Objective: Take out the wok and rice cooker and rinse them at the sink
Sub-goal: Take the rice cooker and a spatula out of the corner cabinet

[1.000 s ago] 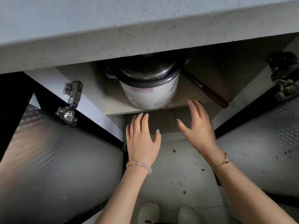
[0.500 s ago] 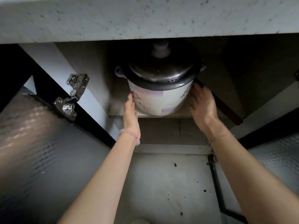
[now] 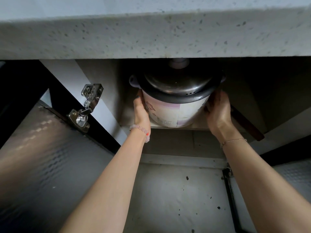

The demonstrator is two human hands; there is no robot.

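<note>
A white rice cooker [image 3: 175,111] with pink flower print and a dark metal lid stands on the cabinet shelf [image 3: 198,126] under the counter. My left hand [image 3: 141,111] presses against its left side, fingers reaching behind it. My right hand [image 3: 217,111] holds its right side, fingers wrapped round the body. A dark wooden handle [image 3: 247,126], probably the wok's, sticks out to the right of the cooker; the pan itself is hidden in the dark.
The speckled stone counter edge [image 3: 151,34] overhangs the cabinet. The left door [image 3: 42,157] stands open on a metal hinge [image 3: 85,108]; the right door [image 3: 296,170] is open too. Below lies a spotted floor [image 3: 176,195].
Both hands have gone from open in front of the shelf to the two sides of the rice cooker, closing in on it. The view has dipped closer to the cabinet.
</note>
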